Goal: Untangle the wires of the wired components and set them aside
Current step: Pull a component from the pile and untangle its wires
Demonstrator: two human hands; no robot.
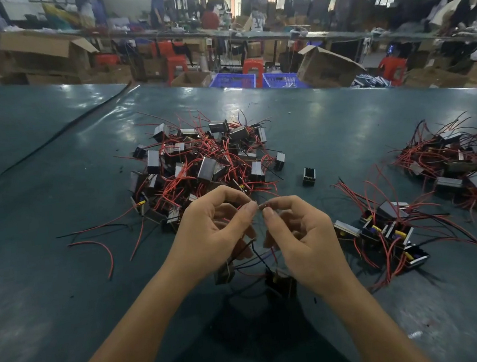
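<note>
A tangled heap of small black wired components (199,161) with red and black leads lies on the dark green table (53,203), just beyond my hands. My left hand (216,231) and my right hand (295,234) are raised together above the table, fingertips almost touching, each pinching thin wire ends. Two components hang below them on their wires: one (224,271) under my left hand, another (281,285) under my right. Dark and red wires cross between the two.
Two groups of wired components lie at the right, one near (387,228) and one farther (457,166). A single black component (308,175) stands alone. Loose red and black wires (100,237) lie left. Boxes, stools, crates and people are beyond the table's far edge.
</note>
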